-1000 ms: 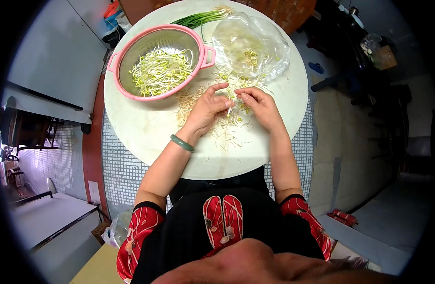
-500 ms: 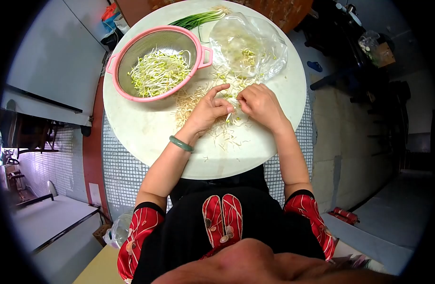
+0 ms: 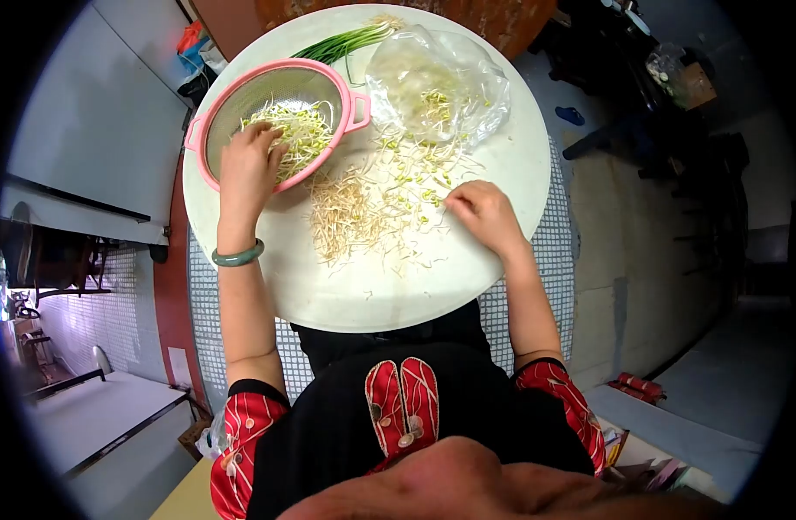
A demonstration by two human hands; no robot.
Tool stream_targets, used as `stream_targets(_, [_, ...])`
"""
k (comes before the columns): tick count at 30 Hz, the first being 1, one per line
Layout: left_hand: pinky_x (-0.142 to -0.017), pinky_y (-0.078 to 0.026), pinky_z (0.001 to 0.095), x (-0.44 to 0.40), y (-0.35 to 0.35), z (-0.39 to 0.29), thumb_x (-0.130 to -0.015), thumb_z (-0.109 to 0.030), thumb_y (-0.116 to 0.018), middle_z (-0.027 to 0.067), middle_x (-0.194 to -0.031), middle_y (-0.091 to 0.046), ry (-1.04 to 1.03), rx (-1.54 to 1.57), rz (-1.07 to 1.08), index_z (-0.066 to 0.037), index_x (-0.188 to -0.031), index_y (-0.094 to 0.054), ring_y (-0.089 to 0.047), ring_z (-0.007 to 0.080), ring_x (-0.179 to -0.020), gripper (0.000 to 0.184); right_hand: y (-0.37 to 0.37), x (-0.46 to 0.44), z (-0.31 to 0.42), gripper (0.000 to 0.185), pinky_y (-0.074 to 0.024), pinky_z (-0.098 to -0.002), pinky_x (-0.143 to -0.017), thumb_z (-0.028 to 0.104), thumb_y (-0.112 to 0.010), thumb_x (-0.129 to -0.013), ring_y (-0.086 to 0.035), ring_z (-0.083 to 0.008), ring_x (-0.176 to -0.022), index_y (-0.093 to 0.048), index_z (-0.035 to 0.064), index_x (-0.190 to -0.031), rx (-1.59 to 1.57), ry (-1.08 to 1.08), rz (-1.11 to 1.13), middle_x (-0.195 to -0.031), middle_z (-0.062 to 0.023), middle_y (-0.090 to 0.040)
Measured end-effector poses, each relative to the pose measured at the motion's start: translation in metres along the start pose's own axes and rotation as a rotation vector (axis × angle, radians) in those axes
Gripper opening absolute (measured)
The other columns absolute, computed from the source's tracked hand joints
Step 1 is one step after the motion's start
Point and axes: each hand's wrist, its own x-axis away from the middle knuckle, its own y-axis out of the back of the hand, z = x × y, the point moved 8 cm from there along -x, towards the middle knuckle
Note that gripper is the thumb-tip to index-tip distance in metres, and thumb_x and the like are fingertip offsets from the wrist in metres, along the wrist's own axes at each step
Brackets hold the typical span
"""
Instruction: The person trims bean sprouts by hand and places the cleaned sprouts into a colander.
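My left hand (image 3: 252,165) is over the near left part of a pink-rimmed mesh colander (image 3: 233,87), its fingers apart above the bean sprouts (image 3: 304,134) inside. A green bangle (image 3: 238,253) circles that wrist. At the right, my right hand (image 3: 483,208) is closed, thumb and fingertips pinched at the edge of loose sprouts (image 3: 428,178); what they hold, if anything, is too small to make out. Between the hands, a pile of thin brownish root ends (image 3: 344,217) lies on the round white table (image 3: 328,299).
A clear plastic bag (image 3: 424,82) with sprouts inside lies at the far right of the table. Green onions (image 3: 341,42) rest along the far edge, behind the colander. A blue slipper (image 3: 570,115) is on the floor to the right.
My left hand has moved from the middle of the table left to the colander, and its fingers have opened. My right hand has drawn slightly to the right and nearer.
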Motion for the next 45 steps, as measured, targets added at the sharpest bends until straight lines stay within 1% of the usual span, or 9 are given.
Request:
stream_targets(3, [-0.09,-0.046,0.0412,0.011,-0.002,0.0,-0.089,-0.014,-0.066,0.0134,-0.11,-0.067,0.016,0.024,-0.066,-0.003,-0.107,-0.069,-0.062,0.0315,-0.102,0.022,0.014,0.005,-0.029,0.011,-0.0521,-0.0343,-0.069,0.012,-0.069,-0.085,-0.066,-0.0246,-0.076,-0.07,0.0013,-0.088,-0.041,-0.2,-0.166,-0.086,-0.011,-0.068])
stream_targets(7, [-0.089,-0.044,0.0388,0.02,0.026,-0.037,-0.087,-0.005,-0.064,0.0111,-0.104,-0.067,-0.049,0.129,-0.31,-0.006,-0.113,-0.066,-0.061,0.0286,-0.1,0.026,0.011,0.004,-0.041,0.013,-0.0522,-0.035,-0.07,0.013,-0.07,-0.084,-0.066,-0.0249,-0.077,-0.07,0.0014,-0.09,0.029,-0.214,-0.099,-0.087,-0.0107,-0.068])
stream_targets(11, [-0.085,-0.043,0.0378,0.03,0.023,-0.072,-0.082,0.0,-0.067,0.0096,-0.102,-0.066,-0.132,0.247,-0.303,-0.006,-0.11,-0.067,-0.06,0.0267,-0.095,0.028,-0.002,0.0,-0.043,0.014,-0.0518,-0.0355,-0.071,0.015,-0.072,-0.082,-0.066,-0.0245,-0.077,-0.07,0.0028,-0.089,0.086,-0.169,-0.043,-0.086,-0.0098,-0.069])
stream_targets(18, [-0.085,-0.043,0.0373,0.042,-0.014,-0.107,-0.084,-0.001,-0.065,0.0097,-0.101,-0.066,-0.167,0.383,-0.099,-0.005,-0.107,-0.068,-0.06,0.0277,-0.096,0.023,-0.01,-0.002,-0.047,0.013,-0.0513,-0.0343,-0.067,0.013,-0.072,-0.082,-0.064,-0.0225,-0.072,-0.067,0.0028,-0.087,-0.008,-0.243,-0.028,-0.08,-0.0094,-0.068])
stream_targets(24, [-0.082,-0.046,0.0384,0.047,-0.049,-0.124,-0.086,-0.008,-0.066,0.0115,-0.094,-0.067,-0.075,0.521,0.123,-0.004,-0.103,-0.069,-0.061,0.0293,-0.089,0.018,0.015,0.007,-0.044,0.01,-0.0498,-0.0266,-0.064,0.008,-0.072,-0.084,-0.058,-0.013,-0.066,-0.065,0.001,-0.088,-0.159,-0.309,-0.405,-0.077,-0.0046,-0.065])
stream_targets(27, [-0.076,-0.05,0.0357,0.048,-0.079,-0.129,-0.088,-0.011,-0.067,0.013,-0.089,-0.068,0.004,0.651,0.269,-0.002,-0.1,-0.071,-0.064,0.0273,-0.081,0.016,-0.011,0.008,-0.054,0.011,-0.048,-0.0224,-0.064,0.009,-0.071,-0.088,-0.054,-0.0072,-0.068,-0.064,0.0006,-0.09,-0.605,-0.414,-0.333,-0.079,-0.0001,-0.063])
stream_targets(31, [-0.079,-0.052,0.0297,0.049,-0.108,-0.134,-0.093,-0.017,-0.067,0.0087,-0.094,-0.07,0.23,0.719,0.478,0.0,-0.109,-0.071,-0.066,0.0185,-0.085,0.024,-0.023,0.004,-0.051,0.01,-0.0461,-0.0196,-0.065,0.008,-0.07,-0.09,-0.052,-0.0042,-0.071,-0.063,0.0008,-0.091,-0.683,-0.417,-0.332,-0.079,0.0018,-0.062])
stream_targets(37, [-0.078,-0.049,0.0256,0.048,-0.13,-0.127,-0.097,-0.015,-0.062,0.0024,-0.101,-0.068,0.445,1.267,0.366,-0.001,-0.11,-0.071,-0.06,0.0092,-0.087,0.021,-0.06,0.004,-0.031,0.011,-0.0438,-0.0192,-0.063,0.01,-0.07,-0.09,-0.051,-0.0033,-0.071,-0.062,0.002,-0.09,-0.826,-0.425,-0.094,-0.078,0.0026,-0.06])
stream_targets(45, [-0.083,-0.046,0.0253,0.057,-0.124,-0.131,-0.096,-0.003,-0.046,0.0059,-0.099,-0.066,0.423,1.55,0.318,0.001,-0.1,-0.063,-0.059,0.0113,-0.091,0.018,-0.082,0.005,-0.011,0.009,-0.0452,-0.0205,-0.067,0.008,-0.063,-0.094,-0.055,-0.0054,-0.075,-0.061,0.0002,-0.095,-1.017,-0.419,0.016,-0.084,0.0009,-0.062])
